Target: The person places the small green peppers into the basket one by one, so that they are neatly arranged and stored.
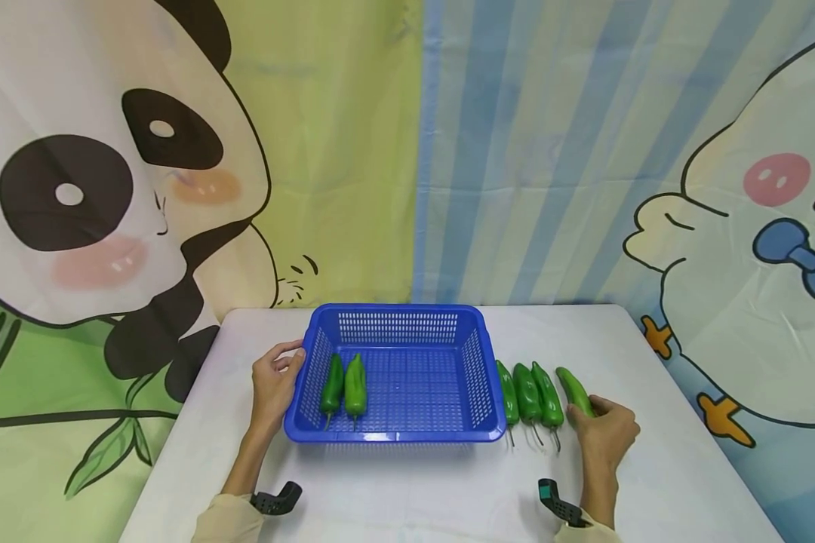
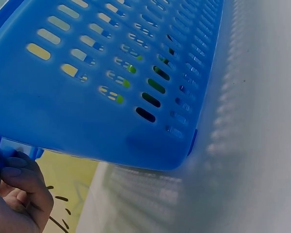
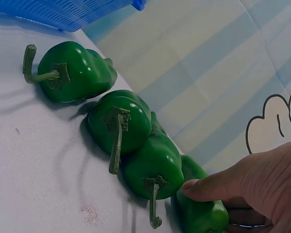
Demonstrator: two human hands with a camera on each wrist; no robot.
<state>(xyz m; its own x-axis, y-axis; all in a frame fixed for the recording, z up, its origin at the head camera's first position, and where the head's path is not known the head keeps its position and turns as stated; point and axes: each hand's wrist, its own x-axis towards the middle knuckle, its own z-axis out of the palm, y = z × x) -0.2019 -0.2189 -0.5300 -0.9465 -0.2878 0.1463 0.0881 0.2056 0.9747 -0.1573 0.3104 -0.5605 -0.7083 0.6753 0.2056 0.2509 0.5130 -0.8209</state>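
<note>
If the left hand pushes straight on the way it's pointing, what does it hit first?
Most likely the blue basket: the left hand holds it at its left side, so no gap shows. Depth beyond that is hard to judge.

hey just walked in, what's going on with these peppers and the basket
A person's left hand holds a blue basket by its left side; two green peppers lie side by side inside. The right hand grips another green pepper at the right end of a row on the white table. Three more peppers lie between that one and the basket, stems toward the person.
</note>
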